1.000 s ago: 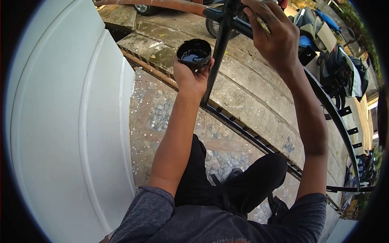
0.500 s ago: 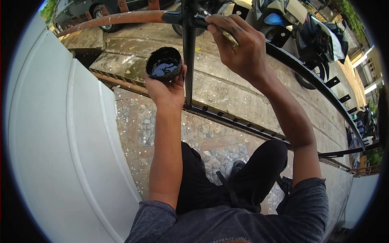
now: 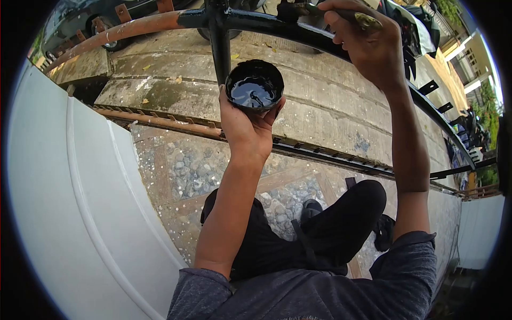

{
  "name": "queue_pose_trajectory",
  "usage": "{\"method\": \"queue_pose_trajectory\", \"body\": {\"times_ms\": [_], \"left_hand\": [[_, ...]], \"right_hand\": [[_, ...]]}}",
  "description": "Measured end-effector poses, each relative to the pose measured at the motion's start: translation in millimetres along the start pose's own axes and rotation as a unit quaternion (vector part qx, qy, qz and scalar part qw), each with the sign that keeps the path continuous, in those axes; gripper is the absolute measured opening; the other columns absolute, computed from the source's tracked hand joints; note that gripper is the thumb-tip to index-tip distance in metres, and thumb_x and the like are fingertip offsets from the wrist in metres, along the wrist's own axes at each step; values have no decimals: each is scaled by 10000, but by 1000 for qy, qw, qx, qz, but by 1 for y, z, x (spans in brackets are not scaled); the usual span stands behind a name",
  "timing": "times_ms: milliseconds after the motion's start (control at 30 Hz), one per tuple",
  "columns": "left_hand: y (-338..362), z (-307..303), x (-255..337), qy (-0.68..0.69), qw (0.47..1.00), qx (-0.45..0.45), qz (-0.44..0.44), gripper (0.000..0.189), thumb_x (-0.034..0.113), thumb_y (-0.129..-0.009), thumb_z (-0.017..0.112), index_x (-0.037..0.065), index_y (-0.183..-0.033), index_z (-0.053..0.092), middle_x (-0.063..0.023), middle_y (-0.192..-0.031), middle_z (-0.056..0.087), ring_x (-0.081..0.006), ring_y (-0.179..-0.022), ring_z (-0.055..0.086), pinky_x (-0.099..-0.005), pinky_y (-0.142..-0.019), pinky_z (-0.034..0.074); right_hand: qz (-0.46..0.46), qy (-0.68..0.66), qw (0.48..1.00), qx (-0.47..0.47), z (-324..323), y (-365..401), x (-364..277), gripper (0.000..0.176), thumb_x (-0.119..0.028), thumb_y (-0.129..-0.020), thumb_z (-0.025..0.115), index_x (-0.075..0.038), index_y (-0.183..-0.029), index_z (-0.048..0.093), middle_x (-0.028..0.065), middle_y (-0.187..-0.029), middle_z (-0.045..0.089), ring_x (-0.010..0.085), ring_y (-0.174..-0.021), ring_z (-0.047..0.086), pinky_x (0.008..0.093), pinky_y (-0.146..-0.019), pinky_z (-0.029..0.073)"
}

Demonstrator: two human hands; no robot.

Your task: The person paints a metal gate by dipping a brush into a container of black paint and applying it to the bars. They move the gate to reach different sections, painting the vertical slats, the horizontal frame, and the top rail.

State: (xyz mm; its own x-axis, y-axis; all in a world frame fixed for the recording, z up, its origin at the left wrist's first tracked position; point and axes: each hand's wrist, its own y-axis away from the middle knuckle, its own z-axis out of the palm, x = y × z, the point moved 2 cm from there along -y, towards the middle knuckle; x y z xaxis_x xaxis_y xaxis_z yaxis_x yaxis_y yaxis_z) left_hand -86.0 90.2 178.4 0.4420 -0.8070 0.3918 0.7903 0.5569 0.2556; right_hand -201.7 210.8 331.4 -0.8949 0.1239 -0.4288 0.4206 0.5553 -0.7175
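A: Left hand (image 3: 248, 128), what's lost?
B: Fingers (image 3: 278, 106) mostly behind the cup (image 3: 255, 88); cup's underside unseen.
A: Right hand (image 3: 373, 50)?
B: Clipped by the top edge. Mid-length of the brush (image 3: 291, 12) covered by its grip.
A: Upright post (image 3: 220, 48)?
B: Top runs out of view; lower stretch passes behind cup and left hand.
A: Background?
B: Car (image 3: 82, 24) cut off above. Motorcycle (image 3: 420, 31) partly behind the right hand. Clutter (image 3: 469, 130) far right: too small to name.
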Motion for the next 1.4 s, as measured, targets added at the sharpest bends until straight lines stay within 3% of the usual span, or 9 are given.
{"method": "queue_pose_trajectory", "body": {"times_ms": [67, 233, 533, 667, 733, 867, 1000, 1200, 1400], "left_hand": [[0, 1, -8, -12, 1000, -9, -17, 535, 416, -1028, 310, -6, -1261, 543, -192, -1109, 667, -359, -988, 688, -420, -787, 630], [-3, 0, -33, -45, 996, -29, -72, 537, 415, -1031, 321, -17, -1250, 553, -204, -1125, 663, -361, -994, 687, -414, -785, 634], [12, -8, -79, -44, 970, -86, -222, 538, 402, -1029, 350, -37, -1273, 542, -228, -1158, 646, -390, -1055, 659, -429, -814, 630], [43, -17, -101, -27, 960, -63, -271, 558, 454, -1022, 356, -2, -1285, 540, -204, -1173, 646, -384, -1046, 667, -446, -788, 636], [49, -20, -116, -37, 958, -58, -279, 559, 471, -1021, 360, 22, -1308, 527, -198, -1191, 633, -390, -1053, 662, -460, -773, 638], [50, -11, -153, -63, 949, -63, -303, 564, 481, -1018, 357, 25, -1296, 538, -186, -1178, 642, -382, -1042, 667, -453, -749, 641], [59, -4, -179, -39, 947, -87, -308, 529, 442, -1010, 402, 15, -1279, 559, -212, -1158, 646, -426, -1041, 655, -472, -760, 644], [69, -13, -222, -19, 930, -76, -358, 529, 438, -1002, 420, 19, -1298, 548, -226, -1209, 617, -439, -1056, 642, -485, -769, 639], [76, 12, -268, -21, 907, -104, -408, 535, 389, -997, 439, 18, -1382, 459, -212, -1262, 586, -421, -1109, 610, -479, -794, 634]], "right_hand": [[-37, -7, 996, 81, -10, -11, -5, 136, -50, -907, 615, -3, -965, 729, 40, -714, 686, 65, -564, 605, 209, -503, 471], [94, -42, 994, 21, -33, 0, -11, 116, -43, -903, 624, -15, -949, 726, 30, -717, 680, 56, -558, 598, 204, -492, 475], [39, -42, 989, 139, -102, 66, 24, 94, -18, -882, 618, 30, -850, 693, 69, -638, 643, 95, -473, 580, 216, -397, 432], [70, 14, 991, 115, -155, 101, 40, 102, -52, -910, 623, 14, -932, 697, 63, -705, 672, 88, -536, 609, 220, -454, 459], [14, 96, 987, 128, -192, 125, 55, 181, -123, -966, 612, -33, -1086, 713, 61, -792, 712, 79, -621, 649, 216, -522, 502], [160, 18, 973, 168, -206, 156, 67, 171, -103, -966, 589, -11, -1024, 721, 81, -720, 683, 100, -561, 619, 225, -481, 465], [159, 201, 910, 326, -269, 220, 67, 129, -93, -948, 628, -28, -988, 731, 44, -677, 667, 66, -570, 615, 184, -491, 455], [230, 175, 879, 379, -327, 315, 69, 165, -63, -960, 597, 29, -1061, 690, 107, -760, 691, 95, -576, 629, 202, -488, 467], [176, 84, 896, 399, -348, 332, 87, 213, -124, -966, 619, 31, -1097, 684, 146, -833, 723, 100, -571, 635, 197, -484, 466]]}}
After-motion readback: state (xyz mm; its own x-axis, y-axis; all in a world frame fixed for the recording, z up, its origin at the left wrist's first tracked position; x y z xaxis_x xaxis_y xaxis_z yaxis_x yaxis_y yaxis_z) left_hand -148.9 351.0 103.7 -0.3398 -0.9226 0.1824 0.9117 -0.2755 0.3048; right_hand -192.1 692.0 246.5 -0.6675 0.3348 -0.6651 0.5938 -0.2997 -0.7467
